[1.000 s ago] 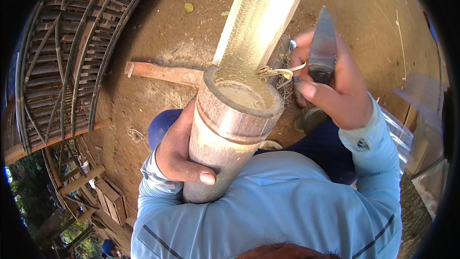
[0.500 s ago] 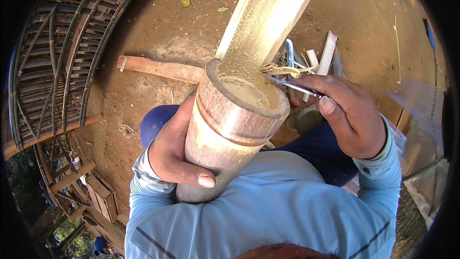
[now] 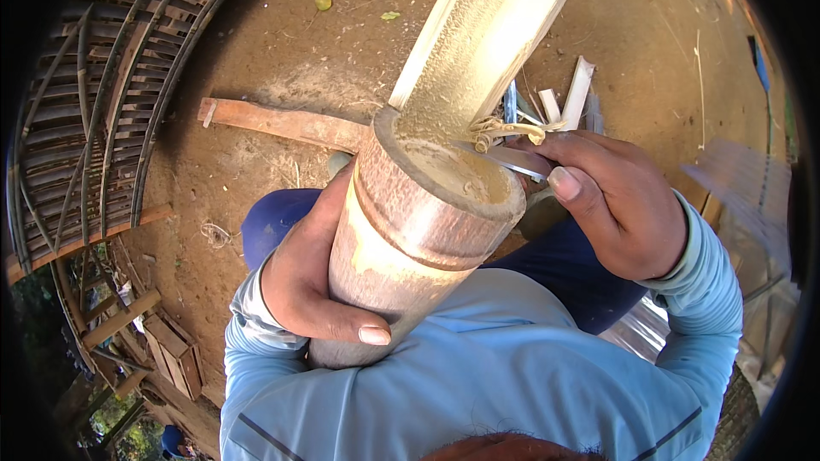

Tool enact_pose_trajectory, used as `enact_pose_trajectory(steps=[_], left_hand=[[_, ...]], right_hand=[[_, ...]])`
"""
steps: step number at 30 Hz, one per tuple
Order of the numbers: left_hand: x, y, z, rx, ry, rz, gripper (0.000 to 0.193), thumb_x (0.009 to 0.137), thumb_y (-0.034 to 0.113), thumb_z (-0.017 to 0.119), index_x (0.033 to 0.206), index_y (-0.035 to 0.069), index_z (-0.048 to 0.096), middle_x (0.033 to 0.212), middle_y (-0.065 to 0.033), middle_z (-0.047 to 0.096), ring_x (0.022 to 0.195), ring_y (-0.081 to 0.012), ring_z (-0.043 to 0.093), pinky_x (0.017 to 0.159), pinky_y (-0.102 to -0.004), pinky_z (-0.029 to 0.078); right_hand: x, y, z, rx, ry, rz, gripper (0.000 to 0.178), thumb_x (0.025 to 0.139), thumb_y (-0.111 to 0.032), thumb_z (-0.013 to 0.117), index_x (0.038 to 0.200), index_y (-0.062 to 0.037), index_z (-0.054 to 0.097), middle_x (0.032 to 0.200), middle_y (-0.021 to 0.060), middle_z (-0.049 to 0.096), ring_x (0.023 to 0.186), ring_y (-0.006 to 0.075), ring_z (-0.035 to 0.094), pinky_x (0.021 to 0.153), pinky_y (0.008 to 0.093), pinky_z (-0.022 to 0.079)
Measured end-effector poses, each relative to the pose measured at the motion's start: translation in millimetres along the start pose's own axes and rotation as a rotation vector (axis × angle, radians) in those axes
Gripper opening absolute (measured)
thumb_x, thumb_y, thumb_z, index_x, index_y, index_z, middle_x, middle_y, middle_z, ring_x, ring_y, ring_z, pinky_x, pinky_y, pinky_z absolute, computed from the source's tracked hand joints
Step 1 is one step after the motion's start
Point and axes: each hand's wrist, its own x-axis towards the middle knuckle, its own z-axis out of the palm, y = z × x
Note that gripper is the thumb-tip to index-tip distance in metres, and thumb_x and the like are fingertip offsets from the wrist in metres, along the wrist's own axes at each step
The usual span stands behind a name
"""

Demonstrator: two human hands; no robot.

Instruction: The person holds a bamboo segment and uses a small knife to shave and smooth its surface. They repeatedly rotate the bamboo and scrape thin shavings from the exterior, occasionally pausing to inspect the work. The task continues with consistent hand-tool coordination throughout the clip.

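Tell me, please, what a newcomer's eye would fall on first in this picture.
Likely first is the pale, bright bamboo channel at top centre, extending from the thick bamboo culm that the left hand holds near the middle. Next comes the knife, held in the fingers of the right hand at the culm's upper right, beside a curl of shavings. The dark slatted frame down the left edge also stands out.

There are two hands, one left hand [image 3: 312, 277] and one right hand [image 3: 617, 205], with one bamboo piece [image 3: 401, 243] and one knife [image 3: 519, 161]. On the ground [image 3: 239, 179] lie one reddish plank [image 3: 282, 123], two pale wood strips [image 3: 579, 90] near the right hand, and, toward the far edge, two leaves [image 3: 323, 2]. One slatted rack [image 3: 94, 111] and one wooden box [image 3: 174, 354] stand along the left edge.
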Motion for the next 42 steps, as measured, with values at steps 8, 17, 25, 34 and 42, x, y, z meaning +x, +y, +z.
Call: enact_pose_trajectory(steps=[8, 17, 25, 34, 42], left_hand=[[-0.7, -0.1, -4.3, 0.053, -0.017, 0.015, 0.128, 0.058, 0.029, 0.095, 0.154, -0.007, 0.017, 0.153, -0.0196, 0.037, 0.143, -0.0292, 0.035, 0.118, -0.0413, 0.022], [0.1, -1.7, -6.2, 0.068, -0.031, 0.037, 0.134, 0.057, 0.028, 0.096, 0.154, -0.009, 0.011, 0.155, -0.0223, 0.033, 0.145, -0.0307, 0.031, 0.119, -0.0432, 0.02], [-5.5, -1.0, -5.7, 0.148, 0.02, 0.009, 0.14, 0.054, 0.03, 0.097, 0.154, -0.009, 0.007, 0.156, -0.0231, 0.031, 0.146, -0.0309, 0.029, 0.12, -0.0428, 0.018], [-11.7, -0.4, -7.9, 0.166, 0.031, 0.0, 0.134, 0.056, 0.027, 0.095, 0.155, -0.007, 0.01, 0.154, -0.0215, 0.034, 0.145, -0.0298, 0.031, 0.119, -0.0426, 0.02], [-12.3, -0.5, -2.3, -0.054, 0.133, -0.006, 0.128, 0.055, 0.02, 0.093, 0.155, -0.005, 0.016, 0.153, -0.0198, 0.038, 0.143, -0.0298, 0.035, 0.119, -0.0424, 0.02]], right_hand=[[11.6, -8.2, -10.5, -0.093, -0.102, 0.061, 0.036, 0.104, -0.032, 0.048, 0.096, -0.0001, 0.063, 0.069, 0.0203, 0.058, 0.067, 0.0414, 0.059, 0.062, 0.0491, 0.046], [9.5, -4.9, 0.7, -0.145, -0.118, 0.135, 0.039, 0.104, -0.034, 0.046, 0.088, -0.0006, 0.059, 0.068, 0.0214, 0.058, 0.067, 0.044, 0.059, 0.062, 0.0506, 0.046], [14.5, -2.0, 8.0, -0.105, -0.109, 0.116, 0.036, 0.103, -0.03, 0.048, 0.089, 0.0004, 0.06, 0.072, 0.0228, 0.06, 0.069, 0.0452, 0.06, 0.063, 0.052, 0.047], [28.1, -6.8, 15.2, -0.123, -0.136, 0.01, 0.028, 0.103, -0.022, 0.047, 0.1, 0.0006, 0.063, 0.075, 0.0219, 0.06, 0.066, 0.0432, 0.058, 0.06, 0.0484, 0.045], [34.7, 6.6, 17.7, 0.128, -0.117, -0.075, 0.036, 0.103, -0.031, 0.053, 0.11, 0.0038, 0.061, 0.073, 0.0171, 0.061, 0.058, 0.0297, 0.051, 0.056, 0.0399, 0.042]])
